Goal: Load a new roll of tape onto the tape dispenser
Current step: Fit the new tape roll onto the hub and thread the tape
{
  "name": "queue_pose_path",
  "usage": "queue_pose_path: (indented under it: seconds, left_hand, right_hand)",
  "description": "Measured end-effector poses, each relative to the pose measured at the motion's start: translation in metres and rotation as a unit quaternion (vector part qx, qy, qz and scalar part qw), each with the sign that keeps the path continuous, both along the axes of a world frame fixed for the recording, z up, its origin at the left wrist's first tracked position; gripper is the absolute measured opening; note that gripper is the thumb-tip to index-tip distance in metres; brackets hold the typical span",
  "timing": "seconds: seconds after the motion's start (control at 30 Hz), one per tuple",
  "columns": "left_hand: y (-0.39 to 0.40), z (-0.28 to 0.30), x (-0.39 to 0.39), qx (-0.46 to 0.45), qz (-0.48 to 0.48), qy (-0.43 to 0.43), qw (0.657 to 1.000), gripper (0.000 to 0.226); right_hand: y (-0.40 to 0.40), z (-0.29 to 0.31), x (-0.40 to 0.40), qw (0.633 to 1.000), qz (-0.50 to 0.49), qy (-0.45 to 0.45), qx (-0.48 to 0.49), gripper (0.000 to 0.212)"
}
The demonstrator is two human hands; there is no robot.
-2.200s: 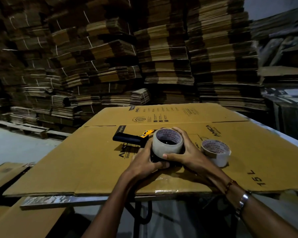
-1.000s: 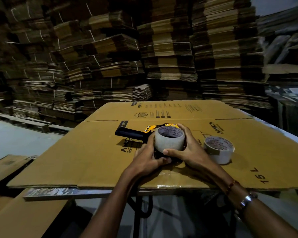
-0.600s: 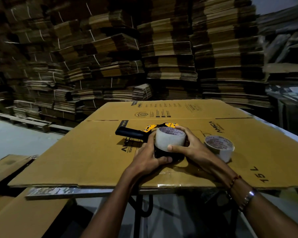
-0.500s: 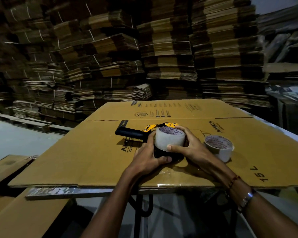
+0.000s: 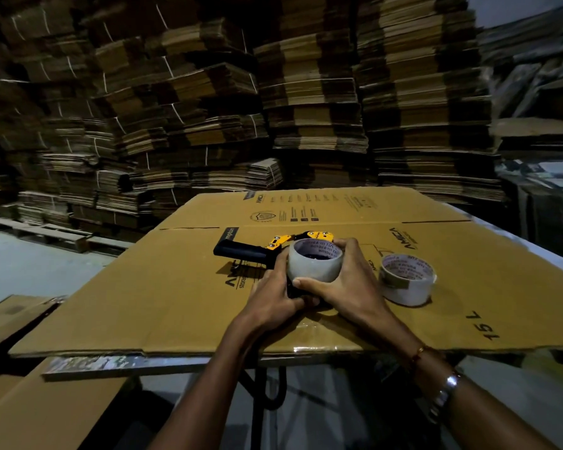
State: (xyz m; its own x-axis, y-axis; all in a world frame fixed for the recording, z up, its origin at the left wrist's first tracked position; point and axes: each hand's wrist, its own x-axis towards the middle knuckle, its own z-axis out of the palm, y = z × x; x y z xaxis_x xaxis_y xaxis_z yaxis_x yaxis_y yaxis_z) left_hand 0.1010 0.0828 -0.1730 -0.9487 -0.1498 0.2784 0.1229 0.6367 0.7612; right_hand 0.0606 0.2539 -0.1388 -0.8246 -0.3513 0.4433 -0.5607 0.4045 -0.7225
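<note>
A black and yellow tape dispenser (image 5: 246, 253) lies on its side on a flattened cardboard box, handle pointing left. A roll of clear tape (image 5: 314, 266) sits on top of the dispenser's wheel end. My right hand (image 5: 345, 287) wraps round that roll, thumb on its near side and fingers over the far rim. My left hand (image 5: 273, 292) grips the dispenser's black body just below and left of the roll. A second roll of tape (image 5: 407, 279) stands flat on the cardboard to the right, untouched.
The flattened cardboard box (image 5: 176, 297) covers a table whose metal front edge (image 5: 111, 363) shows below it. Tall stacks of bundled flat cartons (image 5: 273, 108) fill the background. More cardboard sheets (image 5: 30, 410) lie low at the left.
The roll has sunk a little lower over the dispenser's wheel end under my right hand. Both hands keep their hold; the spare roll has not moved.
</note>
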Motion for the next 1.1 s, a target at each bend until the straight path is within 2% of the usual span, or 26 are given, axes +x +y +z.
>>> queue_pose_path:
  seconds: [0.07,0.13,0.23,0.33,0.57,0.77,0.9,1.0,1.1]
  left_hand:
    - [0.0,0.0,0.001,0.009,-0.008,-0.002,1.0,0.108]
    - [-0.001,0.001,0.001,0.017,-0.011,-0.003,1.0,0.107]
    - [-0.003,0.0,0.0,0.016,-0.015,-0.008,1.0,0.108]
    - [-0.004,-0.001,-0.001,0.026,-0.022,-0.013,0.999,0.11]
    - [-0.004,-0.002,-0.003,0.031,-0.01,-0.006,0.999,0.111]
    - [-0.003,-0.003,-0.003,0.036,-0.009,-0.004,0.999,0.108]
    - [-0.003,-0.003,-0.003,0.033,-0.007,-0.008,0.999,0.108]
    - [-0.003,-0.003,-0.002,0.046,-0.018,-0.002,0.999,0.11]
    - [-0.004,-0.002,-0.002,0.06,-0.025,-0.002,0.998,0.11]
  right_hand:
    - [0.008,0.002,-0.004,0.995,0.059,-0.072,-0.029,0.095]
    - [0.02,0.006,-0.012,0.969,0.153,-0.174,-0.084,0.087]
    - [0.032,0.009,-0.031,0.941,0.236,-0.234,-0.071,0.098]
    - [0.03,0.01,-0.038,0.938,0.249,-0.235,-0.054,0.103]
    - [0.021,0.003,-0.025,0.962,0.205,-0.159,-0.083,0.086]
    - [0.008,-0.004,-0.019,0.993,0.088,-0.068,-0.046,0.101]
    - [0.003,-0.002,-0.01,0.998,0.052,-0.025,-0.031,0.1]
    - [0.011,0.008,-0.015,0.991,0.107,-0.081,-0.012,0.096]
    - [0.024,0.018,-0.022,0.964,0.201,-0.173,-0.03,0.088]
